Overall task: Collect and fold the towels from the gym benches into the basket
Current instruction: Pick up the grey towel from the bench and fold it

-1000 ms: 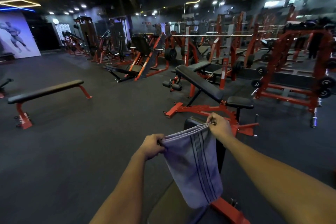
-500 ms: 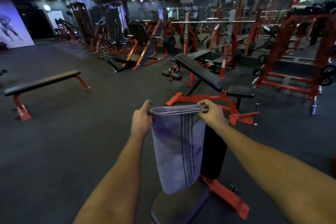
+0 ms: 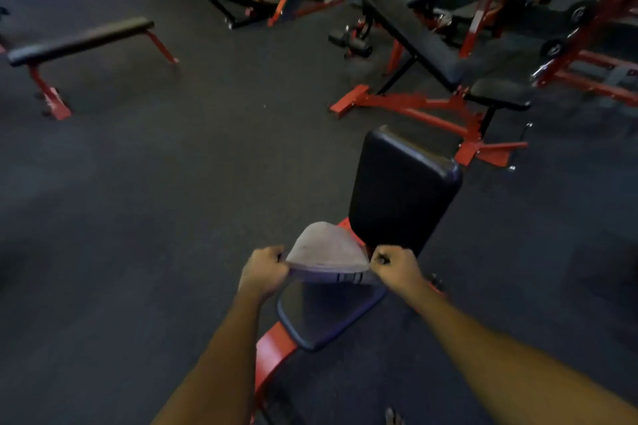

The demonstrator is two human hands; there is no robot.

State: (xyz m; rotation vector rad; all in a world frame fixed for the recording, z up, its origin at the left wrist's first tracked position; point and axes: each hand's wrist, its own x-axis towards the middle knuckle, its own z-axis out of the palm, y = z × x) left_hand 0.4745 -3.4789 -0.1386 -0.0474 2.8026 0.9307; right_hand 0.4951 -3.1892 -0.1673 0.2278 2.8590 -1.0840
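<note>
Two hands hold a grey-lilac striped towel (image 3: 326, 250) between them, above the seat pad (image 3: 324, 317) of a red-framed adjustable bench. The left hand (image 3: 264, 271) grips one end and the right hand (image 3: 397, 269) the other; the fingers (image 3: 272, 254) of both are curled tight, clamped on the cloth. The towel's upper layer arches up between the fists. The bench's black back pad (image 3: 404, 190) stands just beyond. A flat bench (image 3: 79, 41) sits well apart on the dark floor (image 3: 172, 200).

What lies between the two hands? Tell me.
The towel, gripped at each end by the left hand and right hand, above the bench seat; head view.
</note>
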